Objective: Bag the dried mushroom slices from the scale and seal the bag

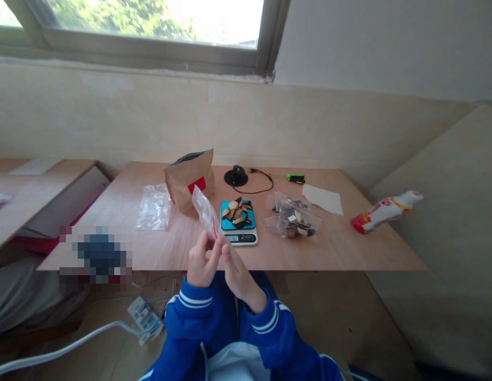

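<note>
A wooden table [337, 251] spans the view, and above it stands an open brown paper bag [180, 188] with a red label, upright toward the back. In front of this bag, over the table's near part, is a clear zip bag [206, 210]. It rises from the fingertips of the left hand [201, 262], tilted up and to the left, its lower end between thumb and fingers. The right hand [238, 272] meets that same end from the other side, fingers fairly straight and fingertips close against the left ones; whether it grips the plastic I cannot tell. The zip bag is thin, whitish and see-through, narrow as seen from here, with a red line along its lower edge.

To the right lie filled bags [295, 222] of dark and pale pieces, and beyond them a red-and-white bottle [383, 212], leaning. A flat clear bag [153, 209] lies left of the paper bag. Just beyond the hands sits a white scale [251, 238] with a blue platform, bearing a loose heap of curved brown pieces [238, 213], some pale-faced, some dark-edged.
</note>
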